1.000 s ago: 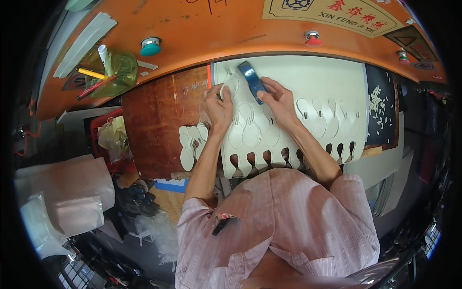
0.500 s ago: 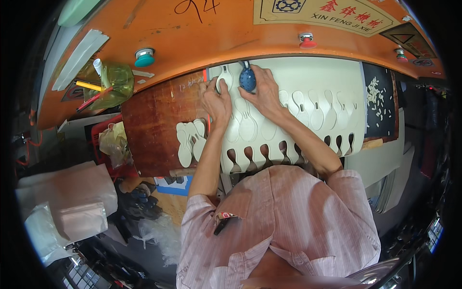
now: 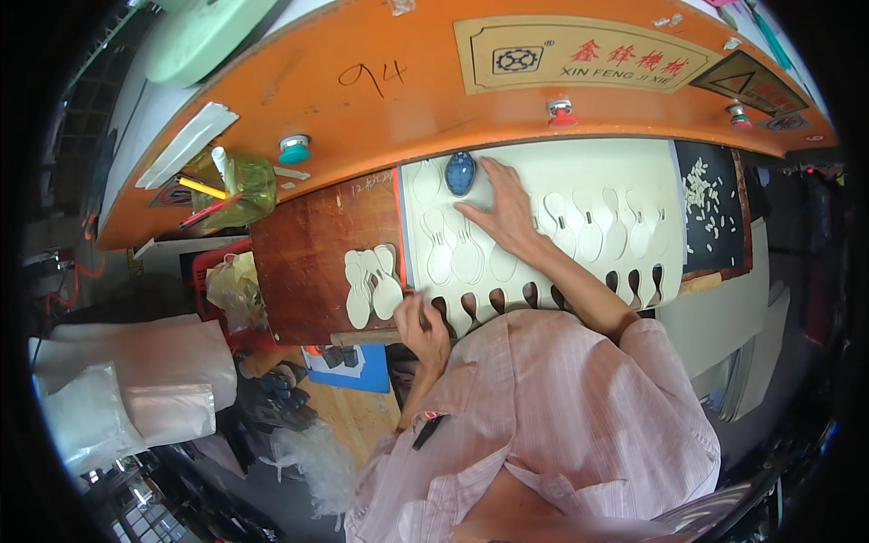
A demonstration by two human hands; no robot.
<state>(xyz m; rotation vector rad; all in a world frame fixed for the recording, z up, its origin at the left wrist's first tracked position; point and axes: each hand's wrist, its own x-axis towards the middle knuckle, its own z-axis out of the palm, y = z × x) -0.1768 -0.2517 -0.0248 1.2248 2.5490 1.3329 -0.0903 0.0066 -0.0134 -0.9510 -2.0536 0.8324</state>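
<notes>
Blue, an oval tool (image 3: 460,174) rests near the far left corner of a cream sheet (image 3: 597,166), and the right hand (image 3: 509,210) lies just beside it, open and released, its thumb and forefinger spread wide and no grip on the tool. Sole-shaped outlines cover the middle of the sheet in a row, and dark sole-shaped gaps run along its near edge. Down at the near left corner, the left hand (image 3: 423,328) has its fingers curled inward; whether anything is pinched within them I cannot tell. Just left of it, a small group of cream sole pieces (image 3: 359,299) overlaps on a reddish-brown board (image 3: 299,303). Small white bits (image 3: 699,185) lie scattered on a dark panel (image 3: 711,258) to the sheet's right, and behind everything stands an orange machine front (image 3: 398,113) with a green button (image 3: 293,149) and a red button (image 3: 562,114)
</notes>
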